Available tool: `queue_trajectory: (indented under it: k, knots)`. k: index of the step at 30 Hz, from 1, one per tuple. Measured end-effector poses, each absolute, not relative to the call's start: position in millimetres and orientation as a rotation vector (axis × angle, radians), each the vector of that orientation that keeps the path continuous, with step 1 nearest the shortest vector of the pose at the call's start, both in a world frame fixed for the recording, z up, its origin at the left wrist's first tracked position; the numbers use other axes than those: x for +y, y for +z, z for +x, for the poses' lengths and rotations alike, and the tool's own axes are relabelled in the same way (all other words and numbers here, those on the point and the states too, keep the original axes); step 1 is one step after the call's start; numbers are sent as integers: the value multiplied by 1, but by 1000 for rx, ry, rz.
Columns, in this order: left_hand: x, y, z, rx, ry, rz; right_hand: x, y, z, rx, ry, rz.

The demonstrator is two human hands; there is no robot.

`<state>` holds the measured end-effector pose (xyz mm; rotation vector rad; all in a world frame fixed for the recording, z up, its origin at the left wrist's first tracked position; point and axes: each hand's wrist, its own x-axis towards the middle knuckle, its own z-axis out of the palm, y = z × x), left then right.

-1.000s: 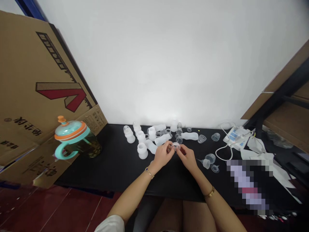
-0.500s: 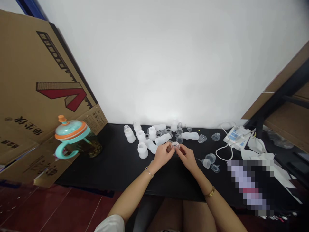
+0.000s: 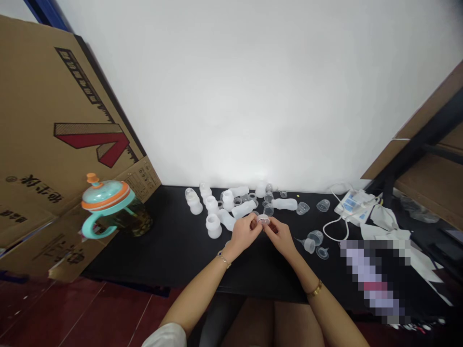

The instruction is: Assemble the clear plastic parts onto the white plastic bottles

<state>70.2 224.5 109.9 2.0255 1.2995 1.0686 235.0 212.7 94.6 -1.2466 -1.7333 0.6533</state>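
Between the fingertips of both hands is a small whitish bottle collar ring [image 3: 263, 219]; whether a nipple sits in it is too small to tell. My left hand [image 3: 246, 232] pinches it from the left and my right hand [image 3: 280, 235] from the right. Just beyond the fingers lie a milky bottle body [image 3: 243, 209] on its side and a clear cap [image 3: 268, 209]. An upright open-necked bottle [image 3: 213, 226] stands left of my left hand. Right of my right hand are a translucent collar [image 3: 309, 246], a clear cap [image 3: 316, 236] and a clear nipple [image 3: 322, 252].
A teal-lidded pitcher [image 3: 112, 207] stands at the left by a large cardboard box [image 3: 54, 135]. Several bottles and caps line the back of the black table [image 3: 173, 250]. A white power strip [image 3: 352, 205] with its cord and paper sheets [image 3: 387, 231] lie at right.
The ring between my fingertips has tilted slightly, and its rim now shows more from the side. Both hands stay in nearly the same place.
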Motion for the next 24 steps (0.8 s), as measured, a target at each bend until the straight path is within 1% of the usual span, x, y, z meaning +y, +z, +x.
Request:
queue_trajectory:
  k: [17,24]
  knots:
    - [224,107,71,1298,1101,2085,213,95,235,-1717,676,-1235]
    - [226,106,70,1328,1063,2122,213,96,235,-1705,652,-1245]
